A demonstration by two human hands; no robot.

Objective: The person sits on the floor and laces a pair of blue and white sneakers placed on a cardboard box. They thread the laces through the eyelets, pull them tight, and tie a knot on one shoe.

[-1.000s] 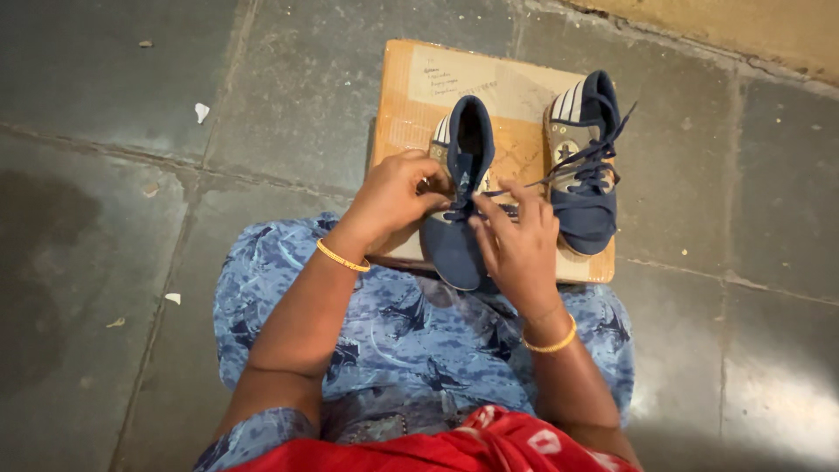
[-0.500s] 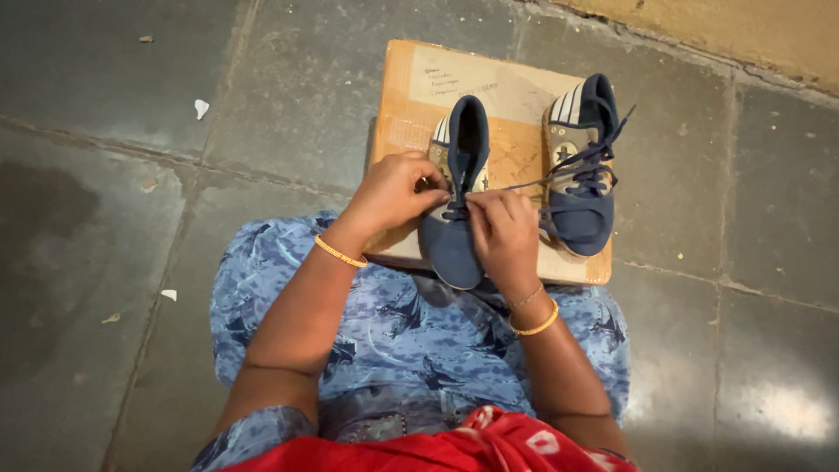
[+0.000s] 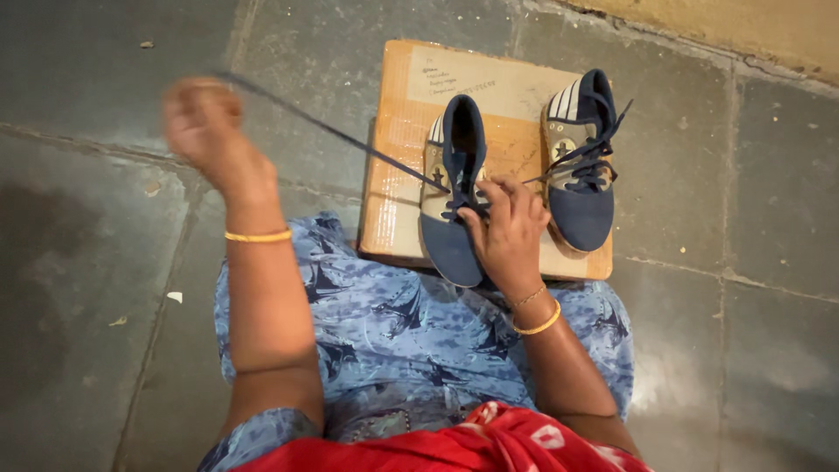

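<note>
Two navy canvas shoes stand on a cardboard box. My left hand, blurred, is up and out to the left, gripping the end of a dark blue shoelace stretched taut from the near shoe. My right hand presses down on that shoe's laced front, fingers over the eyelets. The second shoe sits to the right with its laces loosely tied.
The box lies on a grey stone-tiled floor, just beyond my blue patterned lap. Small white scraps dot the floor on the left. A yellowish wall base runs along the top right.
My left hand left the shoe and swept up and to the left, drawing the lace out long and tight. My right hand stayed on the shoe, now pressing flat.
</note>
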